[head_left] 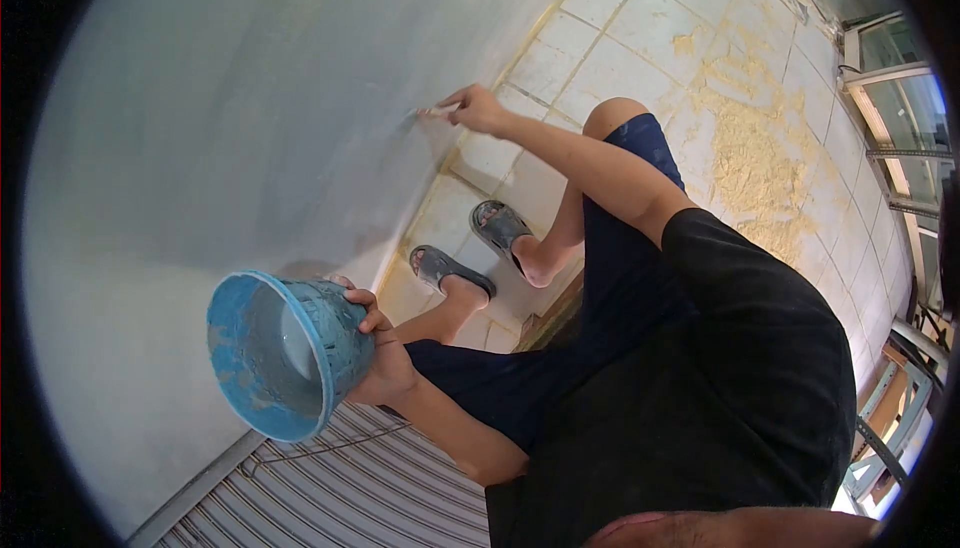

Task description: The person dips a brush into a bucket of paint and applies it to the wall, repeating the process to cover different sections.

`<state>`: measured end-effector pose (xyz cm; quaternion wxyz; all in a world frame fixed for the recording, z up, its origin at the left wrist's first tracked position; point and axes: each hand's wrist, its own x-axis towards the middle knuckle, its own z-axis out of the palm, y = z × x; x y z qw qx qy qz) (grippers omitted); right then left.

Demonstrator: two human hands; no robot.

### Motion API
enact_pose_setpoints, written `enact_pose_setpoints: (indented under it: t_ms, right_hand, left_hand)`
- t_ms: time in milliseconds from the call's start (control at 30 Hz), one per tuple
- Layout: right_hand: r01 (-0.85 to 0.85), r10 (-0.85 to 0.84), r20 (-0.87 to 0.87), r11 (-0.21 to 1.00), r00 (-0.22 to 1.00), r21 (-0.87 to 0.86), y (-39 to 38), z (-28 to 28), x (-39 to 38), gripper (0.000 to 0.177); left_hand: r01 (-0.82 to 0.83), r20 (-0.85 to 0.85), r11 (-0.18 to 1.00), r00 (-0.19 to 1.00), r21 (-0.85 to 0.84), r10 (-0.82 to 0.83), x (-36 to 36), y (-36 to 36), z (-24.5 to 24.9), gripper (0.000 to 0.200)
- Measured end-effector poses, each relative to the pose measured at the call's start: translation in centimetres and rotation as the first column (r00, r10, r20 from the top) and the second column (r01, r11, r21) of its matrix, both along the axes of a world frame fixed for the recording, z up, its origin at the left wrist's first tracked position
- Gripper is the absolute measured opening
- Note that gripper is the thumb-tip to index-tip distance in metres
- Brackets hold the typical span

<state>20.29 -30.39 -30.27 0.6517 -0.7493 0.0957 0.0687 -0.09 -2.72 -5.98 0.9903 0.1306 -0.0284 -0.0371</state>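
My left hand (pixel 377 350) is wrapped round the side of a blue plastic bucket (pixel 323 388), fingers curled over its paint-smeared outside. The bucket is tilted with its mouth facing left, and a pale grey liquid (pixel 298 346) shows inside. Farther up, my right hand (pixel 474 110) pinches the handle of a small paintbrush (pixel 428 113). Its tip is at the grey-painted wall (pixel 290 128), seemingly touching it, near the wall's lower edge. Detail of the bristles is blurred.
White floor tiles (pixel 570 63) run along the wall, with yellowish dried patches (pixel 755 168) to the right. My sandalled feet (pixel 500 231) are close to the wall's base. A ribbed metal shutter (pixel 340 483) lies below the bucket. Metal-framed glass panels (pixel 900 93) stand at the far right.
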Motion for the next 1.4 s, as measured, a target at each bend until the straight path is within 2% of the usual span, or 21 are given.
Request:
enact_pose_setpoints:
  t_ms: [133,167,233,267,333,367,433,533,600,667,733,800,833,900,967,1067,1133,1233,1300,1333,1400]
  right_hand:
    - [0.269,-0.269,-0.008,0.963,0.963,-0.011,-3.8,-1.2,1.2,0.037]
    - [0.354,-0.355,-0.003,0.934,0.935,-0.052,-4.6,-1.2,1.4,0.037]
    - [0.544,-0.543,-0.049,0.839,0.838,0.009,-6.4,-0.3,2.0,0.037]
    - [0.534,-0.533,-0.040,0.845,0.845,0.010,-7.0,0.1,2.4,0.037]
    - [0.679,-0.683,0.021,0.723,0.730,-0.124,-6.9,0.9,3.5,0.034]
    - [0.667,-0.670,0.029,0.734,0.742,-0.125,-5.8,0.8,3.6,0.034]
    - [0.808,-0.793,0.158,0.576,0.589,-0.122,-2.6,1.0,2.7,0.031]
    - [0.751,-0.735,0.156,0.639,0.660,-0.166,4.8,1.2,1.1,0.028]
    - [0.754,-0.741,0.144,0.653,0.655,-0.073,11.3,1.5,-0.7,0.028]
    - [0.681,-0.677,0.104,0.732,0.729,-0.004,16.6,2.4,-3.6,0.027]
    - [0.576,-0.567,0.145,0.818,0.811,-0.021,20.2,1.1,-6.3,0.025]
    - [0.168,-0.169,-0.005,0.982,0.986,-0.089,20.4,2.6,-10.1,0.027]
    - [0.171,-0.171,0.001,0.981,0.985,-0.093,19.8,2.3,-10.4,0.027]
    - [-0.119,0.139,0.118,0.980,0.983,-0.161,18.0,1.3,-11.1,0.030]
    - [-0.057,0.070,0.096,0.990,0.993,-0.130,13.5,-0.3,-7.6,0.028]
    - [0.134,-0.085,0.185,0.952,0.979,-0.277,3.2,-1.8,-0.3,0.031]
    - [0.116,-0.064,0.176,0.947,0.982,-0.301,-2.6,1.2,0.9,0.036]
    - [0.210,-0.162,0.156,0.903,0.974,-0.375,-7.3,3.4,2.0,0.043]
    - [0.588,-0.580,0.125,0.752,0.805,-0.299,-8.5,3.5,2.6,0.048]
    - [0.590,-0.581,0.126,0.751,0.804,-0.295,-8.4,3.4,2.9,0.048]
    - [0.779,-0.770,0.153,0.578,0.619,-0.244,-7.5,3.1,3.0,0.051]
  left_hand:
    - [-0.053,-0.018,0.999,0.998,-0.006,0.053,-1.1,1.2,0.2,0.097]
    - [-0.074,-0.024,0.997,0.997,0.009,0.075,-1.5,1.6,0.2,0.097]
    - [-0.090,-0.016,0.996,0.996,0.010,0.090,-2.5,2.5,0.0,0.099]
    - [-0.099,-0.018,0.995,0.995,0.015,0.099,-2.9,3.0,-0.2,0.100]
    - [-0.117,-0.020,0.993,0.993,0.006,0.117,-3.5,4.0,-0.6,0.101]
    - [-0.120,-0.028,0.993,0.992,0.001,0.120,-3.8,4.4,-0.8,0.102]
    - [-0.141,-0.033,0.990,0.990,-0.028,0.140,-4.2,5.0,-0.9,0.102]
    - [-0.163,-0.002,0.986,0.987,-0.033,0.163,-4.3,5.4,-1.3,0.101]
    - [-0.175,0.029,0.985,0.984,-0.010,0.175,-4.5,5.8,-1.4,0.100]
    - [-0.189,0.055,0.981,0.981,0.033,0.187,-4.5,6.0,-1.4,0.099]
    - [-0.208,0.021,0.978,0.978,0.005,0.208,-4.4,6.0,-1.1,0.099]
    - [-0.221,-0.015,0.975,0.975,-0.025,0.220,-4.3,5.6,-0.9,0.098]
    - [-0.218,-0.035,0.975,0.976,-0.032,0.217,-4.2,5.5,-0.8,0.099]
    - [-0.219,-0.048,0.975,0.975,-0.038,0.217,-4.1,5.3,-0.4,0.100]
    - [-0.218,-0.066,0.974,0.975,-0.062,0.214,-4.3,4.8,-0.1,0.101]
    - [-0.193,-0.012,0.977,0.981,-0.084,0.193,-4.4,4.9,-0.5,0.096]
    - [-0.207,-0.046,0.976,0.978,-0.071,0.205,-4.3,5.2,-0.5,0.101]
    - [-0.230,-0.079,0.972,0.971,-0.042,0.226,-4.2,5.4,-0.6,0.107]
    - [-0.235,-0.072,0.972,0.970,-0.031,0.232,-4.2,5.4,-0.6,0.108]
    - [-0.238,-0.062,0.971,0.970,-0.016,0.237,-4.2,5.4,-0.5,0.108]
    - [-0.240,-0.053,0.971,0.969,0.002,0.240,-4.2,5.4,-0.3,0.108]
